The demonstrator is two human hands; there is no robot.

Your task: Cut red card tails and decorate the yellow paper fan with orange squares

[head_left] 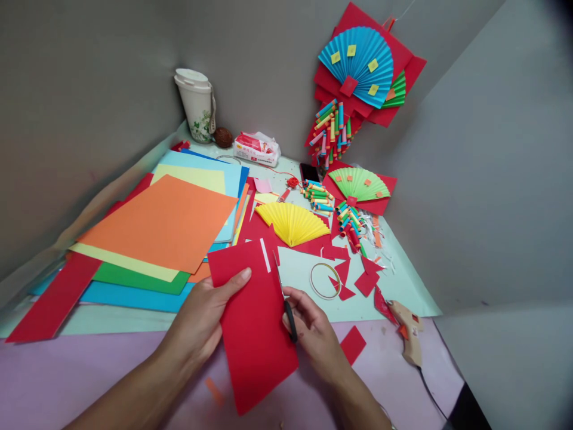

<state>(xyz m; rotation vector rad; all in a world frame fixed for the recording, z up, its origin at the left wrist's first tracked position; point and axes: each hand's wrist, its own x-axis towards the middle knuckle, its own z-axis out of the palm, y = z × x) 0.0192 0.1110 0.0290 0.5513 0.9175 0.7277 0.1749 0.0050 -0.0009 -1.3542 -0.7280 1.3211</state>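
Note:
My left hand [203, 313] grips the left side of a sheet of red paper [255, 340], thumb on top and fingers behind. Near the sheet's upper edge lies a white strip [265, 255]. My right hand [313, 325] is closed around the black handle of a pair of scissors [290, 319], whose blades point away from me along the right edge of the sheet. Whether the blades are parted is hard to make out. Just beyond the sheet rests a yellow folded paper fan [293, 226].
Coloured sheets [161, 221] are stacked at left. A tape roll [325, 280], red scraps [367, 282] and a glue gun [406, 331] lie to the right. Behind are a cup [196, 107], a tissue pack [256, 149] and paper-roll bundles [317, 197]. A fan decoration [358, 65] hangs on the wall.

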